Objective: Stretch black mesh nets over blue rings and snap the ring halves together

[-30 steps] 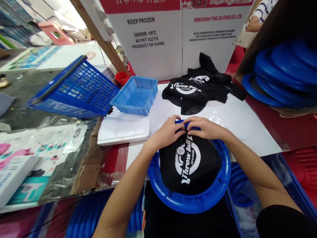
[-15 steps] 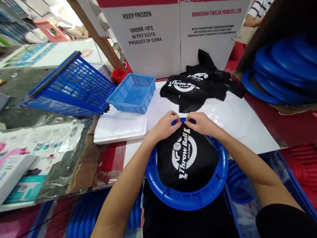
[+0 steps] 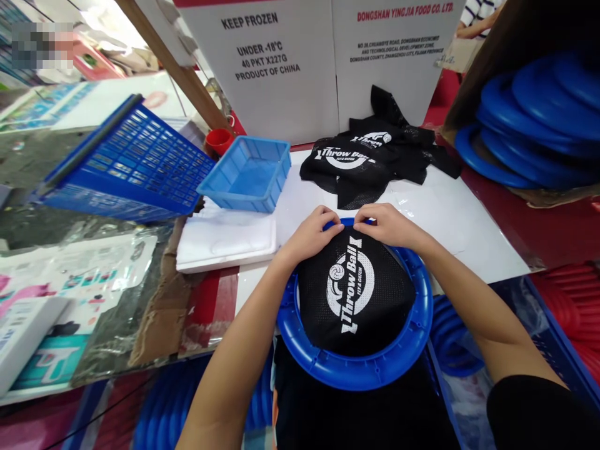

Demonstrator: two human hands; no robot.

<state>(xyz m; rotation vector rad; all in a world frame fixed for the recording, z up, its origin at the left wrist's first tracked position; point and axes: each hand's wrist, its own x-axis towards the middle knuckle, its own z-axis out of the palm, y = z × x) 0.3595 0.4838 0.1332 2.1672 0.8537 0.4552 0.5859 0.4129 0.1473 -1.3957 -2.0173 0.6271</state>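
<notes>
A blue plastic ring (image 3: 375,369) rests against the near edge of the white table (image 3: 450,219), tilted toward me. A black mesh net (image 3: 354,294) printed "Throw Ball" lies across its opening. My left hand (image 3: 313,234) and my right hand (image 3: 387,225) both pinch the net's top edge at the far rim of the ring, thumbs nearly touching.
A pile of black mesh nets (image 3: 370,159) lies at the back of the table. A light blue tray (image 3: 246,175) and a tilted blue basket (image 3: 126,162) stand to the left, stacked blue rings (image 3: 529,125) to the right. White cartons (image 3: 328,56) stand behind.
Both hands stay at the ring's far rim, working the net's edge there. The ring and net sit slightly higher in view; the camera tipped a little.
</notes>
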